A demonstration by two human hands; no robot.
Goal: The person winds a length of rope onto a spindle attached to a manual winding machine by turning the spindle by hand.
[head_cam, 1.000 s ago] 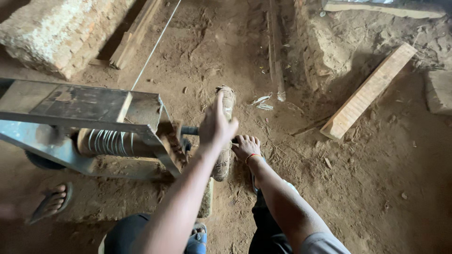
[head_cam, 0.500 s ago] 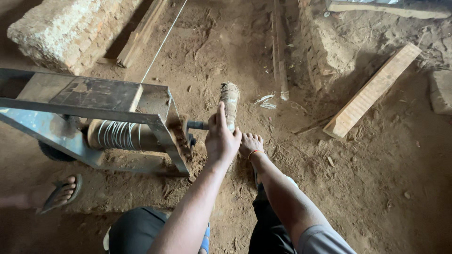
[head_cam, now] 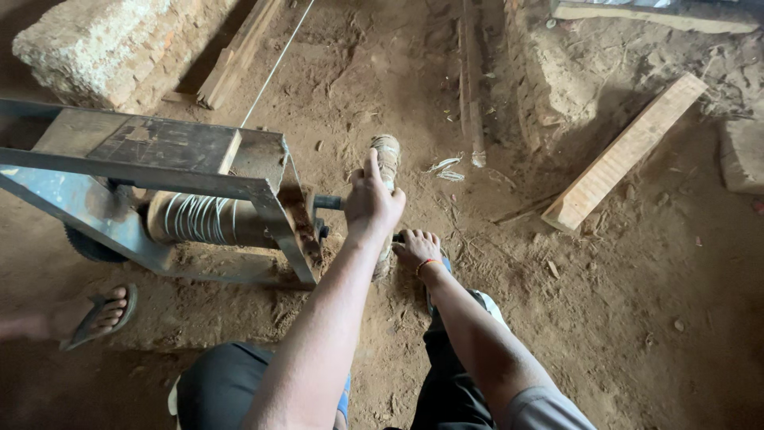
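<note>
A steel winch frame (head_cam: 159, 151) stands on the dirt floor, with thin wire coiled on its drum (head_cam: 199, 216). From the drum's axle a cloth-wrapped crank handle (head_cam: 387, 153) sticks out at the frame's right side. My left hand (head_cam: 372, 203) is closed over the upper part of the handle, its index finger stretched along it. My right hand (head_cam: 417, 247), with an orange band at the wrist, grips the handle's lower end near the ground. A taut wire (head_cam: 274, 68) runs from the frame toward the top of the view.
Another person's sandalled foot (head_cam: 95, 314) rests on the dirt at the left, beside the frame. A rough brick block (head_cam: 103, 48) lies at the top left, a wooden plank (head_cam: 629, 151) at the right, and a thin batten (head_cam: 471, 87) beyond the handle.
My left hand slid down the handle, then back up toward its top. My right hand stayed low on the handle. The view shifted, so the frame sits further right.
</note>
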